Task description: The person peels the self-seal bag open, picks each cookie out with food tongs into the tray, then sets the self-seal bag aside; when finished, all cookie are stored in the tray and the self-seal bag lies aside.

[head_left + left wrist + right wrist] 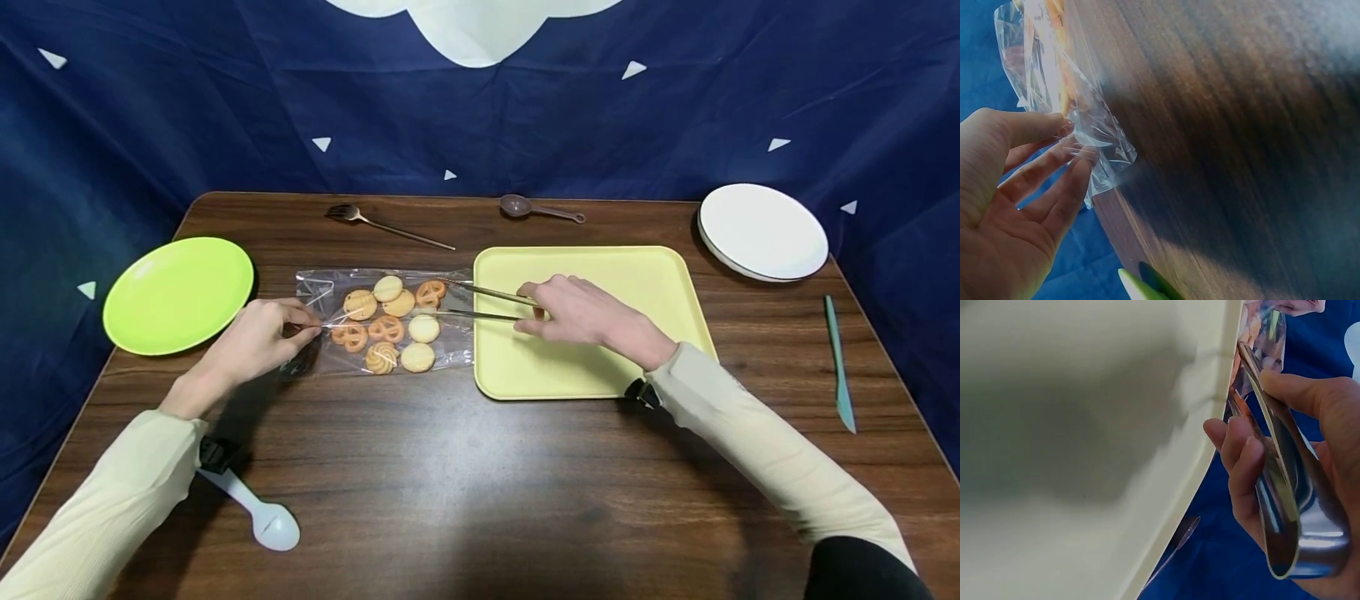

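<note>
A clear plastic bag (352,358) lies flat on the table with several cookies (417,357) and pretzel-shaped biscuits (386,328) on or in it. My left hand (258,337) pinches the bag's left end between thumb and fingers, as the left wrist view also shows. In my right hand (573,312) is a pair of metal tongs (1291,481), held between thumb and fingers with the two arms apart. The tong tips reach left across the tray edge to the bag's right end, close to a pretzel-shaped biscuit (431,293). Under the right hand is a pale yellow tray (525,375).
A green plate (180,296) stands at the left, white plates (765,233) at the back right. A fork (390,227) and a brown measuring spoon (536,208) lie along the back. A teal knife (839,362) is at the right, a white spoon (274,525) near the left forearm.
</note>
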`<action>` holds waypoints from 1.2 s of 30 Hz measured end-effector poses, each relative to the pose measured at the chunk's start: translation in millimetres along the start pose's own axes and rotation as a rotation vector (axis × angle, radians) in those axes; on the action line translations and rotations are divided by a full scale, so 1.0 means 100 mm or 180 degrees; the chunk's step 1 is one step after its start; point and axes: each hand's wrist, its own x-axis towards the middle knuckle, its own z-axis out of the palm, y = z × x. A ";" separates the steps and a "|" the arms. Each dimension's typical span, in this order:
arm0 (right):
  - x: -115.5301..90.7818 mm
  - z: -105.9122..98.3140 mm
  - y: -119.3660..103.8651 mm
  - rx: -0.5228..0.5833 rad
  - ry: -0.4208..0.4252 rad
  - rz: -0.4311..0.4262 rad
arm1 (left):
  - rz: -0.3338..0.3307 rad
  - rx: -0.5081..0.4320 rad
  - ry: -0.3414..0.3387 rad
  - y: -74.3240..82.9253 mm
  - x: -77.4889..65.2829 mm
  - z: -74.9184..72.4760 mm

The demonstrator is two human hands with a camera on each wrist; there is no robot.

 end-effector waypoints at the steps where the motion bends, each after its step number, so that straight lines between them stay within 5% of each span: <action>1: -0.01 0.00 0.01 -0.0007 0.0032 -0.0029 | -0.0005 0.0000 -0.0007 0.00 0.00 0.00; 17: -0.53 -0.05 0.19 0.0110 0.0274 -0.0038 | 0.0164 0.0055 0.0129 -0.03 -0.01 0.02; 36: -0.95 -0.09 0.55 -0.0128 0.0433 0.0325 | 0.0217 0.0068 0.0189 -0.03 -0.01 0.04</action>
